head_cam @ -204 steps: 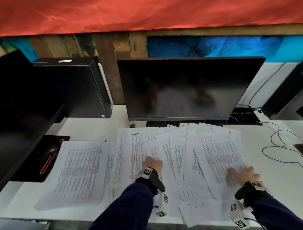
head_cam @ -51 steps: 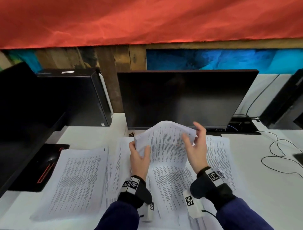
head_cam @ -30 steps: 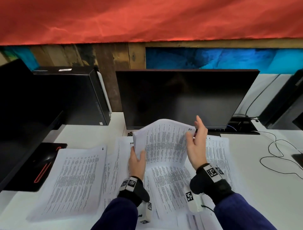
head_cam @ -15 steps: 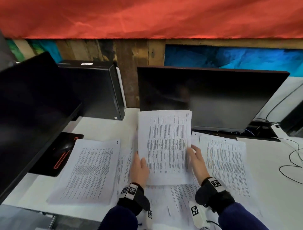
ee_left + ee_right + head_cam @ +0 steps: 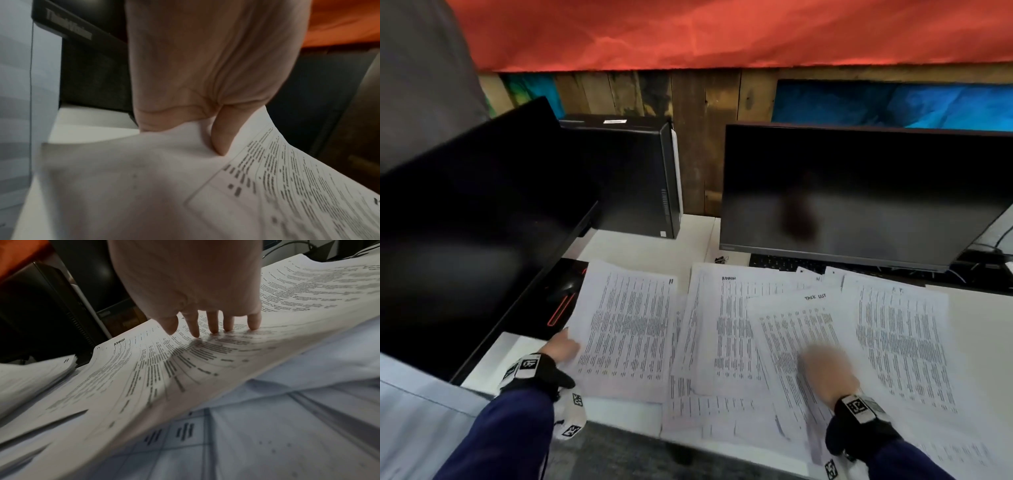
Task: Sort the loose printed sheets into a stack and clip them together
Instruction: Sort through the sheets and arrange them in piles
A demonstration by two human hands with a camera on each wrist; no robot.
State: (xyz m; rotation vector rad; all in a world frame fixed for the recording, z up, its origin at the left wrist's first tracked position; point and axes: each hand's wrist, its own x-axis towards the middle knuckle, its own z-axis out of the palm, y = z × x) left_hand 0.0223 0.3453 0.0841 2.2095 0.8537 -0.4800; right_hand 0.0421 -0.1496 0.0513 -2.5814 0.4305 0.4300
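Left hand (image 5: 560, 346) pinching the stack of sheets (image 5: 626, 329) left of the monitor (image 5: 859, 195), right hand (image 5: 825, 371) flat, fingers (image 5: 213, 324) spread on loose sheets (image 5: 791, 342) before it.

Printed sheets (image 5: 626, 329): thin white paper, matt, black print; flex and curl where lifted, per wrist views. Handwritten ink headings on two. Desk (image 5: 647, 250): smooth white surface, low sheen. Monitor (image 5: 859, 195): black plastic bezel, screen semi-gloss w/ faint reflections. 2nd monitor (image 5: 476, 219) at left: same dark glossy screen, raised silver lettering on bezel. PC tower (image 5: 633, 178): black casing, matt side, ribbed front; material prob. plastic/metal, cannot tell. Wall (image 5: 688, 120): rough, weathered wood planks. Cloth (image 5: 722, 31) above: red-orange fabric, wrinkled, matt. Sleeves (image 5: 517, 431): dark blue knit cloth. Wrist straps (image 5: 530, 370): black fabric.
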